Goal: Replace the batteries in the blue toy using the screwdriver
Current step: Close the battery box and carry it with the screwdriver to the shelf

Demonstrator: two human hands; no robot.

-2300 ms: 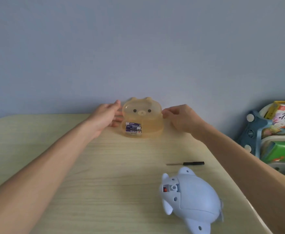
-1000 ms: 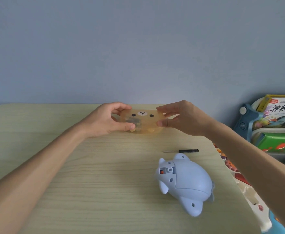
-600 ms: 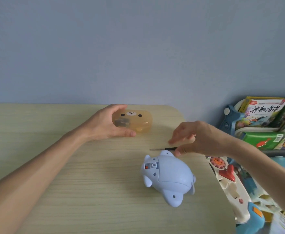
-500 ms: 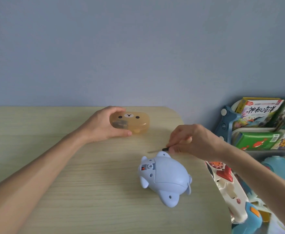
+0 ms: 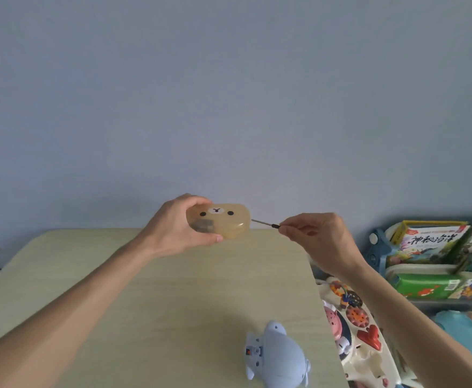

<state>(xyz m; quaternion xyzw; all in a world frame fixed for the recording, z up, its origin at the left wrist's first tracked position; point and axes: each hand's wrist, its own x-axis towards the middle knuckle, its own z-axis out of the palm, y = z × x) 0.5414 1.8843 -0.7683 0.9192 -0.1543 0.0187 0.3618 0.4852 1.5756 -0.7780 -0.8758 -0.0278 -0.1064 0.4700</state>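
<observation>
My left hand [image 5: 177, 226] holds a translucent amber bear-face box [image 5: 223, 221] up above the far part of the table, with dark batteries [image 5: 204, 225] showing blurrily through its wall. My right hand [image 5: 317, 239] pinches the black handle of a thin screwdriver [image 5: 265, 223], its metal tip pointing left at the box's right end. Whether the tip touches the box I cannot tell. The blue toy [image 5: 276, 359] lies on its back at the near edge of the table, its underside and a small red switch facing up.
The light wooden table [image 5: 156, 303] ends at its right edge near the toy. Right of it, on the floor, lie a white toy board with coloured shapes [image 5: 360, 337] and a blue rack of picture books [image 5: 436, 247]. A plain blue-grey wall stands behind.
My right hand picked the screwdriver up off the table and raised it toward the box. My left hand lifted the box off the table. The view tilted up, so the toy sits lower.
</observation>
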